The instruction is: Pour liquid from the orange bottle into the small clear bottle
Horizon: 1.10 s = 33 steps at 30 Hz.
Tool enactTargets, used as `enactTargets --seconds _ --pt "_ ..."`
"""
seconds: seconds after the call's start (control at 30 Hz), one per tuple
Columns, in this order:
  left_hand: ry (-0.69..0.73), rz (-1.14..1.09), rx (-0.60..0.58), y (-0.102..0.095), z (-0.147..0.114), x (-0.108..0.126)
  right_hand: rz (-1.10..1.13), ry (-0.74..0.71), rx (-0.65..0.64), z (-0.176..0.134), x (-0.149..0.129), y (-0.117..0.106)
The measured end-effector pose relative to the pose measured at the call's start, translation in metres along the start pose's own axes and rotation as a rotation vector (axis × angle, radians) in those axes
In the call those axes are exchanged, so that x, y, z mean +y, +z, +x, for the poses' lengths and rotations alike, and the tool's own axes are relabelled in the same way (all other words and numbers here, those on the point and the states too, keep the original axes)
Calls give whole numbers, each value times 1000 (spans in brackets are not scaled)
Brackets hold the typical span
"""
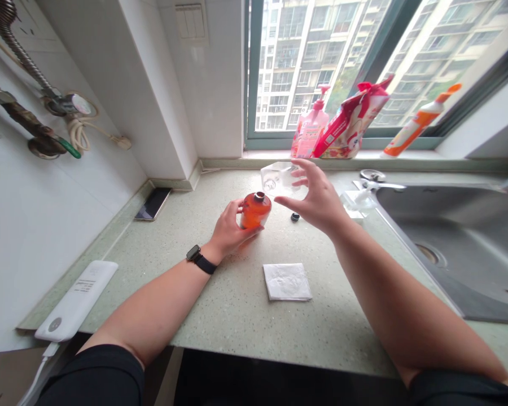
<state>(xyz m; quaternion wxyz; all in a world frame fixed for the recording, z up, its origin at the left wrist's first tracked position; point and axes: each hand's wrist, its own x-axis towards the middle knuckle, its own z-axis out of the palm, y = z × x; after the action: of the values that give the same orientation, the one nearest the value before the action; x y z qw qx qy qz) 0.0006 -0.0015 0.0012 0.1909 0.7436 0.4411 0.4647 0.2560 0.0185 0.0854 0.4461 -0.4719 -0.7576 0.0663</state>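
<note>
My left hand (232, 228) is wrapped round an uncapped bottle (256, 211) of orange colour, which stands on the counter with its dark neck facing up. My right hand (311, 194) is raised to the right of the bottle, thumb and fingers spread apart, with nothing gripped. Behind its fingers lies a clear, see-through pouch or container (275, 177); I cannot tell whether the fingertips touch it. A small black cap (295, 217) rests on the counter below my right hand. Closer to me lies a folded white tissue (287, 281).
A steel sink (457, 225) takes up the right side, with a clear pump top (364, 197) beside its rim. A phone (153, 203) and a white power bank (78, 299) lie left. On the windowsill stand a pink pump bottle (311, 129), a red bag (355, 121) and an orange-white bottle (419, 124).
</note>
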Motion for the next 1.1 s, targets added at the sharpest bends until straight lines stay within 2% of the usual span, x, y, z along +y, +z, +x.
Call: enactTargets --seconds 0.23,0.43,0.5,0.8,0.9,1.0,1.1 --pt "-149 -91 185 -1 10 -14 207 155 87 -5 21 3" --pt "-223 -122 267 3 16 -33 549 527 -78 -37 26 17" --pt "-237 -128 276 4 16 -36 639 603 -140 -50 25 24" --pt "-309 -126 235 5 15 -39 816 624 -174 -80 33 45" --pt "-222 17 282 -2 14 -35 871 662 -166 -82 36 45" --pt "92 220 333 -12 10 -15 896 661 -165 -82 37 43" --pt "321 273 225 -15 0 13 881 595 -202 -81 37 41"
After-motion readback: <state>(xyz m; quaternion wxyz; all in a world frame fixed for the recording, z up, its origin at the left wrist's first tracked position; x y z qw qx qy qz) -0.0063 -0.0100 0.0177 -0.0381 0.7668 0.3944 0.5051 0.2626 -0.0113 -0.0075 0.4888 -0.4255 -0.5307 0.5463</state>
